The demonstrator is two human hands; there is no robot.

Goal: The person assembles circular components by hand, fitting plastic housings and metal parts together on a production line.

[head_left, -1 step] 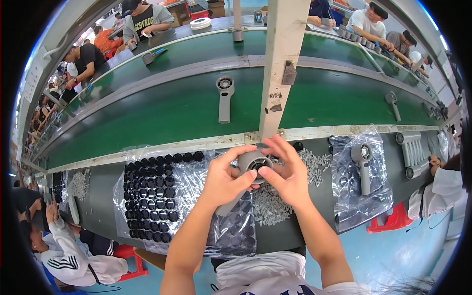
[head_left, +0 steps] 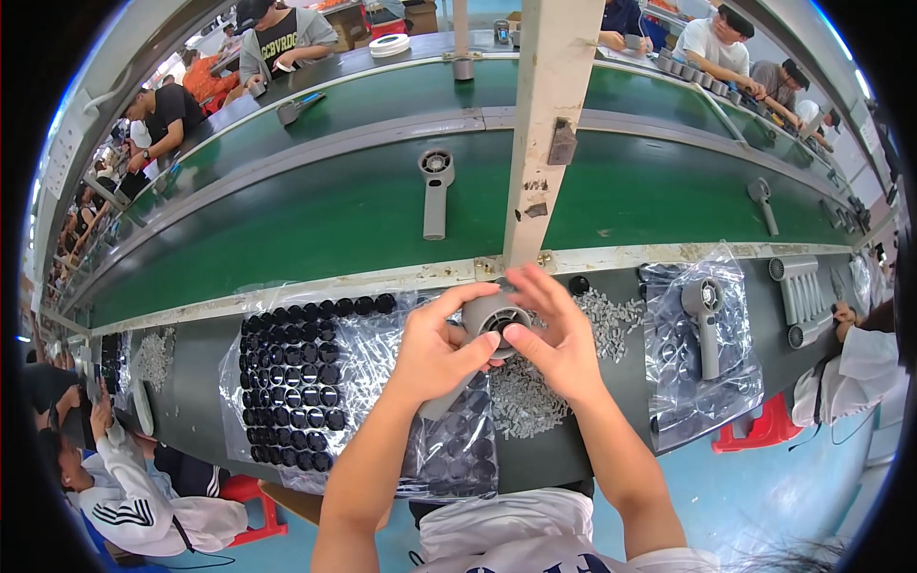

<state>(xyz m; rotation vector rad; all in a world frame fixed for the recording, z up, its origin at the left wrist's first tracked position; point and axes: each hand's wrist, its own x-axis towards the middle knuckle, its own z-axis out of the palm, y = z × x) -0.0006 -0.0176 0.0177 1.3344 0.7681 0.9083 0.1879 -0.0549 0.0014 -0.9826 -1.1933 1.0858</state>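
Observation:
A grey handheld fan (head_left: 492, 313) is held over the table, its round head up and its handle slanting down to the lower left. My left hand (head_left: 441, 346) is closed round the head's left side, its thumb on the rim. My right hand (head_left: 559, 342) grips from the right, the thumb pressed at the dark middle of the head. The upper fingers of that hand stretch away and look slightly blurred. Beneath lies a pile of small grey pieces (head_left: 530, 406). Rows of black round caps (head_left: 291, 372) sit on clear plastic to the left.
Another fan (head_left: 707, 329) lies on a plastic bag at the right. Beyond a pale rail, the green conveyor (head_left: 334, 205) carries a fan (head_left: 436, 196). A white post (head_left: 544, 134) rises just ahead of my hands. Co-workers sit on both sides and across.
The raised fingers of my right hand have shifted slightly. The fan and my left hand stay in place.

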